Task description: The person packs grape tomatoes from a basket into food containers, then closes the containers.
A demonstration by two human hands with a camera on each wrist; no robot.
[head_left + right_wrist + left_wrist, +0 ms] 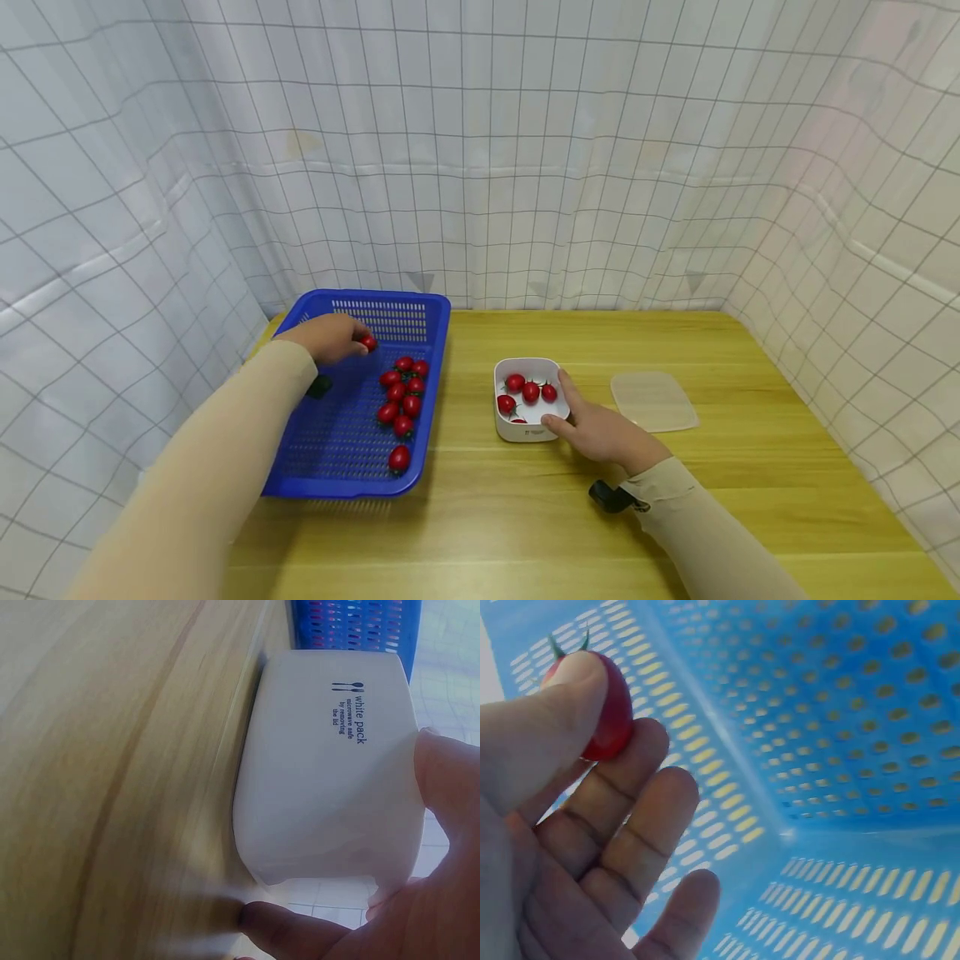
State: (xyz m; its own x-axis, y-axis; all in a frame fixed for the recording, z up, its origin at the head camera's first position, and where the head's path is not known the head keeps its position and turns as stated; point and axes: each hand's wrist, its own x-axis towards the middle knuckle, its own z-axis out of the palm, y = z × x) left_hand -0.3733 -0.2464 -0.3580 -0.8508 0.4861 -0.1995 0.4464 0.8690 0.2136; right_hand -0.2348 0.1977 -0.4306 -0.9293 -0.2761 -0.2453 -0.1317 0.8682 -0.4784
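Note:
My left hand (328, 337) is over the far part of a blue plastic basket (437, 358). Between thumb and fingers it pinches a cherry tomato (617, 716) with a green stem, above the basket floor. Several more cherry tomatoes (412, 406) lie along the basket's right side. My right hand (606, 431) holds a small white food container (330, 772) at its right side, thumb at the front rim and fingers along the side wall. The container stands upright on the table with several cherry tomatoes (531, 392) inside.
A translucent flat lid (654, 402) lies on the wooden table (495, 525) to the right of the container. White gridded curtains (480, 167) enclose the back and both sides of the table.

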